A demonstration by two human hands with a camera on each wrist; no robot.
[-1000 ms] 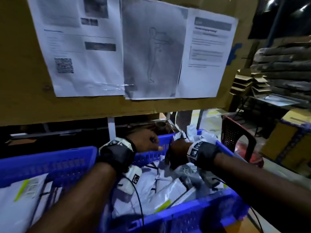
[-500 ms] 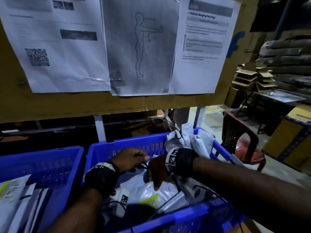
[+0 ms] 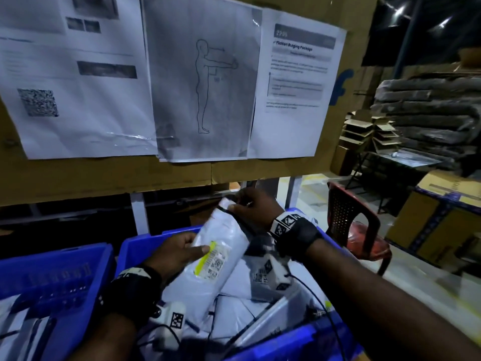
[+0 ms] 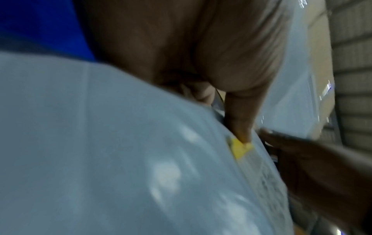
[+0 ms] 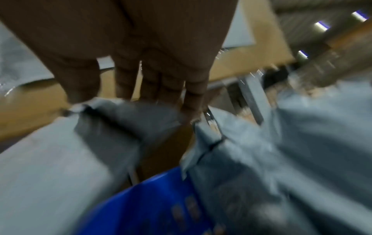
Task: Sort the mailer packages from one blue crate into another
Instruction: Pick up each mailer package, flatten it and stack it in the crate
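Brown cardboard backboard across the upper view, carrying three taped paper sheets: one with a QR code, one with a standing-figure outline, one headed "Flatten Bulging Package". Blue plastic crate, right-hand, directly below the board, holding a heap of white mailer packages. Second blue crate, left-hand, just beside the first, with a few mailers lying along its near side. Red plastic chair standing to the right of the crates; stacked dark bundles and flat cartons well beyond it. White mailer package with a yellow-edged barcode label, raised above the right-hand crate and tilted, its upper end toward the backboard. Left hand grips the package's lower part, thumb laid on its face at the yellow edge of the label, fingers behind; the left wrist view shows the thumb tip pressing at that yellow corner. Right hand pinches the package's crumpled top end, thumb on one side and fingers on the other, as the right wrist view shows. Black wristbands with white marker tags on both wrists, cables trailing into the crate.
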